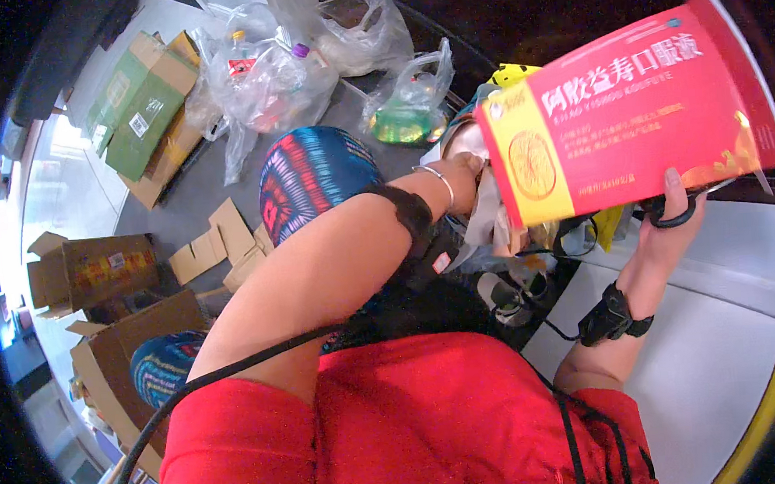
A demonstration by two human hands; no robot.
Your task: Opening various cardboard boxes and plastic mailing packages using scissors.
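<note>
A red and yellow printed carton (617, 118) is tilted at the upper right, bearing writing. My right hand (678, 204) grips its lower edge, the thumb on the printed face. A black loop (672, 217), apparently a scissors handle, sits around that thumb; the rest of it is hidden. My left hand (464, 175), with a silver bangle at the wrist, reaches to the carton's left end. Its fingertips are partly hidden among pale, crumpled wrapping (488, 214), so its grip is unclear.
Clear plastic bags of bottles (280, 77) stand at the top, beside a smaller bag with green contents (407, 119). Flattened green cardboard (144, 110) and brown cartons (109, 270) lie left. Shoes (502, 295) are below the wrapping; a white panel (668, 339) borders the right.
</note>
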